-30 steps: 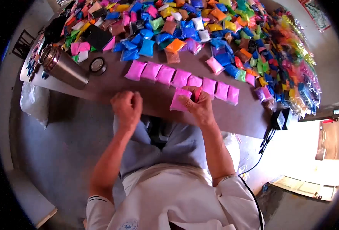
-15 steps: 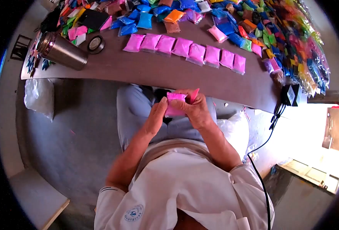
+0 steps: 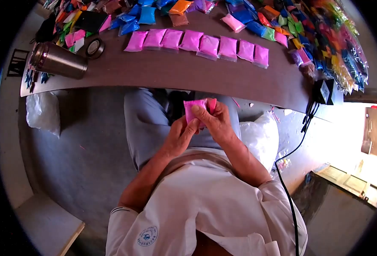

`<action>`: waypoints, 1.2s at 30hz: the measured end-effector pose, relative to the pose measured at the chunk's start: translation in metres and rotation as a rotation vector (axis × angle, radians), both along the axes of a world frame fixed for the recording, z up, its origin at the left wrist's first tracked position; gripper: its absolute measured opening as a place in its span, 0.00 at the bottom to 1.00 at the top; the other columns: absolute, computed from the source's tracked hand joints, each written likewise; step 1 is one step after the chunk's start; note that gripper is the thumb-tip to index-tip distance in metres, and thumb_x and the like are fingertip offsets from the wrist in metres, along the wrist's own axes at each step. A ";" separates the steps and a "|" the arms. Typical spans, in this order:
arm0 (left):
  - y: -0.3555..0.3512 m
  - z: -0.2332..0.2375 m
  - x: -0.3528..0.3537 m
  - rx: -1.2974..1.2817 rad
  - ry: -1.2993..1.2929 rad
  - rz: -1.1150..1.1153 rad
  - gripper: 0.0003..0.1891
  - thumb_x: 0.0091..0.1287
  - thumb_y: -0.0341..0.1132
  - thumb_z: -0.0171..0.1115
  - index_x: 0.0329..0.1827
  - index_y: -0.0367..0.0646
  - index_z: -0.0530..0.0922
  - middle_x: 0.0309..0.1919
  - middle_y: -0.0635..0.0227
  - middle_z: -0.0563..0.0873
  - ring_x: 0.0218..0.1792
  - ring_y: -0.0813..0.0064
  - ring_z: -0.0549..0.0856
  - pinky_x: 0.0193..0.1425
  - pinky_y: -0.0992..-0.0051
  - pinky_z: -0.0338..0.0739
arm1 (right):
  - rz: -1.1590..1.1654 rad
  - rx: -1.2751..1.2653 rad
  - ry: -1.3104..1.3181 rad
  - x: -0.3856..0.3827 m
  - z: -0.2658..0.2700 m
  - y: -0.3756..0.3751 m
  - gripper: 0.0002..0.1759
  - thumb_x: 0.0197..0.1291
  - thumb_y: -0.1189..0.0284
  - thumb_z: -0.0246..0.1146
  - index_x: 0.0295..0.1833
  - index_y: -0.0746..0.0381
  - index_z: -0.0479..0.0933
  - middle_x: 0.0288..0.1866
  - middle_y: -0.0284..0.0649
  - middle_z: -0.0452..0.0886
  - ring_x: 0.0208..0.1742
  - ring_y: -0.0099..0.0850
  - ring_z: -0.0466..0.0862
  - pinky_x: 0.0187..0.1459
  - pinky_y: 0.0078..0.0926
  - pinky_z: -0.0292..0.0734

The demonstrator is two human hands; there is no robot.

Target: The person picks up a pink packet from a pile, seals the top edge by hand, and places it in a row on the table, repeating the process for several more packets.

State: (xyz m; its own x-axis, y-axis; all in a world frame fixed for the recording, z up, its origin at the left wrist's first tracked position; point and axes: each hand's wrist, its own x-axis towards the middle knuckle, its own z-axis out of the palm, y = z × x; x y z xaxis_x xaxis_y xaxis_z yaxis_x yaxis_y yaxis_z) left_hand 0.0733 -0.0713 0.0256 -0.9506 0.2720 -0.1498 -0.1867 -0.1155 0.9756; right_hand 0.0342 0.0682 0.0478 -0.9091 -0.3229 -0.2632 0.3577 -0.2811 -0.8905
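- The held pink packet (image 3: pixel 189 110) is found just off the near edge of the table (image 3: pixel 154 73), above the lap.
- By the curled left hand (image 3: pixel 180 135), the packet is gripped at its end away from the table; the fingers beneath are hidden.
- By the right hand (image 3: pixel 217 122), also curled, the packet's upper face is pressed with the thumb; a small red item (image 3: pixel 213 104) is carried there too, its kind not to be told.
- Both hands are probably needed because the packet looks soft and would sag from one.
- Eight pink packets (image 3: pixel 208 47) are lined up on the table, seemingly so that they are kept apart from the mixed coloured packets (image 3: pixel 244 16) heaped along its far side.
- The steel flask (image 3: pixel 60 61) and round lid (image 3: pixel 95 48) are set towards the table's left end, apparently out of reach's way.
- Between row and near edge, a strip of brown tabletop is left for hands to pass over.
- At the table's right end, a black box (image 3: pixel 324 91) is placed, its cable (image 3: pixel 294 157) hung below the edge, where a wide elbow could be caught.
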 end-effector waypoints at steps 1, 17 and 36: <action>0.002 -0.005 0.002 0.010 0.009 -0.017 0.21 0.72 0.50 0.47 0.40 0.37 0.74 0.30 0.72 0.77 0.32 0.83 0.73 0.36 0.80 0.69 | 0.002 -0.004 0.024 0.001 -0.002 0.001 0.12 0.63 0.66 0.62 0.33 0.64 0.73 0.21 0.33 0.76 0.18 0.19 0.73 0.16 0.18 0.68; 0.013 -0.010 0.006 0.116 -0.031 -0.012 0.23 0.71 0.54 0.47 0.38 0.39 0.74 0.27 0.71 0.79 0.28 0.83 0.75 0.33 0.81 0.71 | -0.010 -0.060 0.064 0.006 0.001 0.015 0.11 0.64 0.69 0.58 0.35 0.67 0.73 0.26 0.37 0.75 0.17 0.23 0.75 0.14 0.20 0.70; 0.016 -0.007 0.003 0.003 -0.050 -0.059 0.24 0.72 0.54 0.45 0.34 0.39 0.74 0.24 0.70 0.79 0.25 0.82 0.76 0.31 0.80 0.71 | -0.175 -0.014 0.074 0.006 -0.008 0.012 0.12 0.65 0.68 0.58 0.31 0.64 0.72 0.22 0.31 0.74 0.18 0.19 0.72 0.13 0.20 0.67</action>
